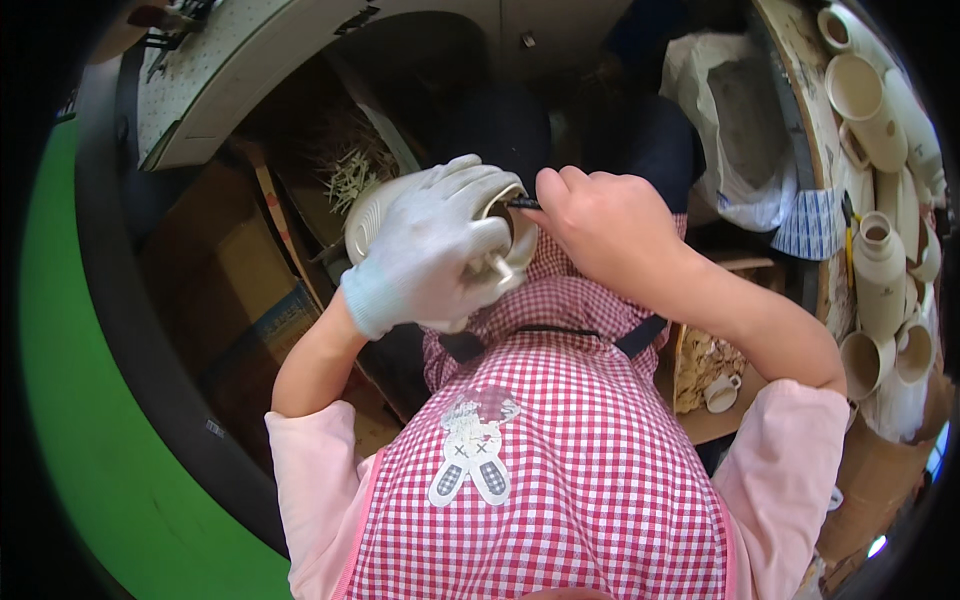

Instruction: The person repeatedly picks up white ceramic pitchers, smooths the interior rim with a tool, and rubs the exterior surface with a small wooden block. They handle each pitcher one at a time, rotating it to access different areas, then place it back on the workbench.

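Note:
My left hand point(425, 235), in a white knitted glove, is wrapped round a cream-coloured jug point(367, 222) with a ribbed base. The jug lies on its side over my lap, its open mouth toward my right hand. A small handle shows below the gloved fingers. My bare right hand point(612, 218) is closed round a thin black tool point(523, 203), whose tip reaches the rim of the jug's mouth. Its working end is too small to make out, and most of the jug's body is hidden by the glove.
On the right, a wooden bench point(806, 120) carries several cream vessels, including a handled jug point(857, 90) and a bottle point(880, 280). A white plastic bag point(695, 85) hangs beside it. Pale shavings point(357, 175) lie at left near cardboard point(230, 260). A small cup point(721, 393) sits in a box.

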Demonstrator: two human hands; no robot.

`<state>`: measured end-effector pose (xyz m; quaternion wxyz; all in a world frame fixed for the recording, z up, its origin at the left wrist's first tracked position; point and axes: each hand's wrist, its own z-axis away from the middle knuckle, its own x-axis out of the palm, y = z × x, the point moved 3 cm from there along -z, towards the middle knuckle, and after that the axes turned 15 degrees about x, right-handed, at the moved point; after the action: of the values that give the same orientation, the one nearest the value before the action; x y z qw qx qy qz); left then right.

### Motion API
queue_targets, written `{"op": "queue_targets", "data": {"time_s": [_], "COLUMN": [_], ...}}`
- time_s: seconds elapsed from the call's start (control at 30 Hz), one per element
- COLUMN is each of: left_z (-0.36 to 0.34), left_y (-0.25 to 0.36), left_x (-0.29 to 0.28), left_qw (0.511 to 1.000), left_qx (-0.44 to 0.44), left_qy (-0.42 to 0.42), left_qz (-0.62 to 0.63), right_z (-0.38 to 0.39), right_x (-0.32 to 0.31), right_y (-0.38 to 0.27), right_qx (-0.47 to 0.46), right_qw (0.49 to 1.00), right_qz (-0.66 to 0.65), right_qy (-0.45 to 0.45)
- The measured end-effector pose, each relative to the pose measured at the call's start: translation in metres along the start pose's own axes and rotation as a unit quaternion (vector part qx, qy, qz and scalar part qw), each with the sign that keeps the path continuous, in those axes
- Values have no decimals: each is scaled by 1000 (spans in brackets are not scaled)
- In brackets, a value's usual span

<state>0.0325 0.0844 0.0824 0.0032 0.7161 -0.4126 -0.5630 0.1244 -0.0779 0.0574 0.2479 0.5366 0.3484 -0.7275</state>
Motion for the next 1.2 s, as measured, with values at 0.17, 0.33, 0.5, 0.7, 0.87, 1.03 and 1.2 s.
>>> {"op": "queue_targets", "data": {"time_s": [0.17,0.33,0.5,0.7,0.87,1.03,1.2], "left_z": [9,31,35,45,81,124,128], "left_y": [6,23,37,26,-12,-23,-34], "left_x": [41,43,63,25,-61,-96,-98], "left_qw": [996,998,994,995,910,801,791], "left_qx": [10,24,40,-50,-249,-288,-271], "left_qy": [-67,-5,-22,-69,331,414,429], "left_qz": [-59,-62,-95,-61,-7,-322,-342], "right_z": [-10,12,18,6,1,91,119], "right_x": [26,34,60,45,-41,-82,-70], "right_y": [-2,27,16,9,147,344,395], "right_qx": [55,167,225,100,8,427,419], "right_qw": [976,781,467,480,965,849,838], "right_qz": [-137,-265,-412,-503,-259,127,278], "right_qy": [-159,-540,-749,-712,33,284,214]}}
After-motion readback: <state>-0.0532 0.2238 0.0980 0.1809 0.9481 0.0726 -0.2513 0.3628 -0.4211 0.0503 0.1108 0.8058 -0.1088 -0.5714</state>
